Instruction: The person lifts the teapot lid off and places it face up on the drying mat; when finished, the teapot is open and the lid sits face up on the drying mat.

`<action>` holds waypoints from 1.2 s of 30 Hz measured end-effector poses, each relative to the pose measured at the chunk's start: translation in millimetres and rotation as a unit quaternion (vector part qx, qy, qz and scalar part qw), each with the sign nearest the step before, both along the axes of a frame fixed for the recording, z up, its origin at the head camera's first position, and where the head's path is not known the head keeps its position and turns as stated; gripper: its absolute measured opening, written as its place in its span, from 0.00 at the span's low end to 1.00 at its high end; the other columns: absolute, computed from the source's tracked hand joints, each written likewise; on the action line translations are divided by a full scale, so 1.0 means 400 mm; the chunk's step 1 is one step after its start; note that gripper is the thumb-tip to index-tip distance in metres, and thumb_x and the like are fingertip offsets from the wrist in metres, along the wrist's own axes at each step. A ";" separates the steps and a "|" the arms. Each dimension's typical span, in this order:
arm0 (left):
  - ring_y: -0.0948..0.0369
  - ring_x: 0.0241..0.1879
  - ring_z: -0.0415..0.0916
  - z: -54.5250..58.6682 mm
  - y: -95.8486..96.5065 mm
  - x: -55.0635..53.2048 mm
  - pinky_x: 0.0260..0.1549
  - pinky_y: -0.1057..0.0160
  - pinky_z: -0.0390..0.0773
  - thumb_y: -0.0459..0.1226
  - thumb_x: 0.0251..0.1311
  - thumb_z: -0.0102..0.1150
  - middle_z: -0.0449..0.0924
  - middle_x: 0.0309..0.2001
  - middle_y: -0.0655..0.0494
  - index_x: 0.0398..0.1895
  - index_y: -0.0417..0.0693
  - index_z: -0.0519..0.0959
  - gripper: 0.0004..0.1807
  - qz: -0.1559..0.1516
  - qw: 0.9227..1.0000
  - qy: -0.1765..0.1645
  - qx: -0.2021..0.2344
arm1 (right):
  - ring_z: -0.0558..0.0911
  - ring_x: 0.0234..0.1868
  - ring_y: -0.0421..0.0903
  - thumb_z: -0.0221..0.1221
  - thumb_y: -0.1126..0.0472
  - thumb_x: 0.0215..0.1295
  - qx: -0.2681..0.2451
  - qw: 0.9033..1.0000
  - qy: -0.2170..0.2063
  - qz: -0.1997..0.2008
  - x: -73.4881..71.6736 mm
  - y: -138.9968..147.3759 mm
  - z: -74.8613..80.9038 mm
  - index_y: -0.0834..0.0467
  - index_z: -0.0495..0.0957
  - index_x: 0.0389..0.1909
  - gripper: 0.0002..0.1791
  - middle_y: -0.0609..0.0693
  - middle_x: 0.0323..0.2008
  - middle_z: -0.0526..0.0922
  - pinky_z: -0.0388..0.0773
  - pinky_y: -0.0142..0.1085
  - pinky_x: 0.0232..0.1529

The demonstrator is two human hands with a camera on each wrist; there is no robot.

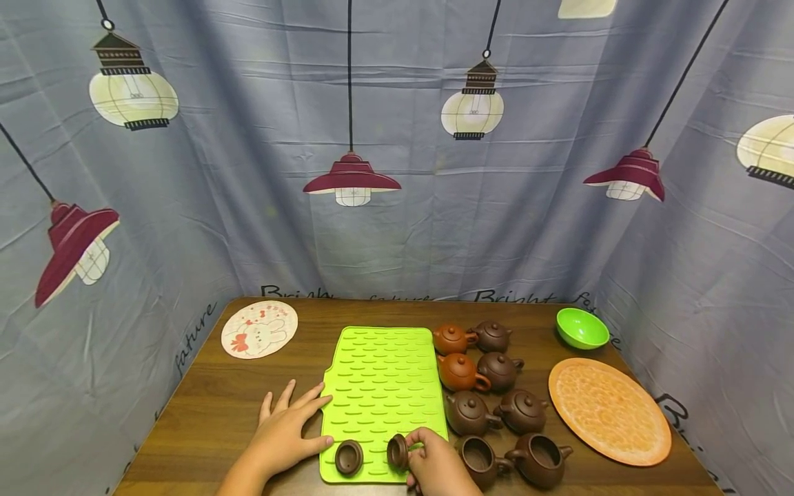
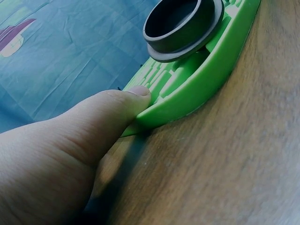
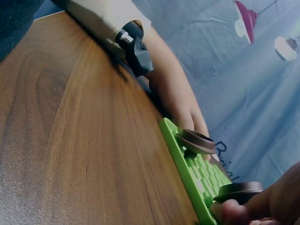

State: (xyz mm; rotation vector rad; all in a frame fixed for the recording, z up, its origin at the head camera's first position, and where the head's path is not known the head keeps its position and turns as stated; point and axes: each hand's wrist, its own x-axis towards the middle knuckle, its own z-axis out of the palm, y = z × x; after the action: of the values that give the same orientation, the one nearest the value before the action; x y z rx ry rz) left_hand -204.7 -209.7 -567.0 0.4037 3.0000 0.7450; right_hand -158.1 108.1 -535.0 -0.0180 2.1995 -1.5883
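From where I stand, the nearest edge of the wood-grained table has the right hand pinching a dark brown lid at the near right of the green mat; I can't quite tell whether that lid touches the mat. A second lid lies hollow side up near the mat's near left corner. Just beside it, the left hand lies with fingers spread, touching the mat's left edge. Right of the mat stand two lidless teapots, and beyond them six lidded teapots in two columns, four dark brown, two reddish. Farther right lies an orange round mat, then a green bowl; at the far left, a rabbit-printed mat. Behind everything hangs a grey-blue curtain, creased and printed with lamps.
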 end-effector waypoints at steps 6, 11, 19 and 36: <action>0.35 0.82 0.44 -0.001 0.002 0.000 0.70 0.20 0.32 0.69 0.53 0.69 0.63 0.80 0.68 0.73 0.71 0.75 0.43 0.002 1.000 0.002 -0.001 | 0.80 0.21 0.44 0.52 0.72 0.74 0.000 1.000 0.014 0.007 -0.001 0.001 -0.014 0.62 0.77 0.45 0.06 0.53 0.26 0.83 0.78 0.38 0.25; 0.35 0.82 0.45 -0.003 0.001 0.000 0.70 0.20 0.33 0.69 0.53 0.69 0.63 0.80 0.68 0.73 0.71 0.75 0.43 0.002 1.000 0.000 -0.002 | 0.80 0.23 0.45 0.51 0.72 0.73 -0.001 1.000 0.006 0.009 0.000 0.004 -0.010 0.66 0.77 0.47 0.08 0.55 0.28 0.82 0.80 0.40 0.27; 0.35 0.82 0.44 -0.003 0.001 -0.001 0.70 0.20 0.32 0.70 0.53 0.69 0.63 0.80 0.68 0.73 0.72 0.75 0.43 0.002 1.000 0.003 -0.003 | 0.79 0.24 0.45 0.54 0.69 0.74 0.045 0.998 0.009 0.046 0.002 0.025 0.015 0.69 0.78 0.54 0.13 0.53 0.27 0.82 0.78 0.41 0.29; 0.35 0.82 0.45 -0.012 -0.002 -0.008 0.70 0.21 0.32 0.70 0.53 0.68 0.62 0.80 0.69 0.73 0.73 0.75 0.43 0.003 1.000 -0.001 -0.002 | 0.76 0.25 0.41 0.63 0.51 0.75 0.153 0.973 0.172 0.001 -0.022 0.137 0.120 0.55 0.82 0.57 0.16 0.44 0.31 0.81 0.73 0.34 0.24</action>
State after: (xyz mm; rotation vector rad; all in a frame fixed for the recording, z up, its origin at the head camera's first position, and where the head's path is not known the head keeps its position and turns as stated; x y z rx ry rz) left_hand -207.8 -210.4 -572.0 0.3954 3.0018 0.7399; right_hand -166.8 162.7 -486.8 -0.2193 2.6896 -1.3053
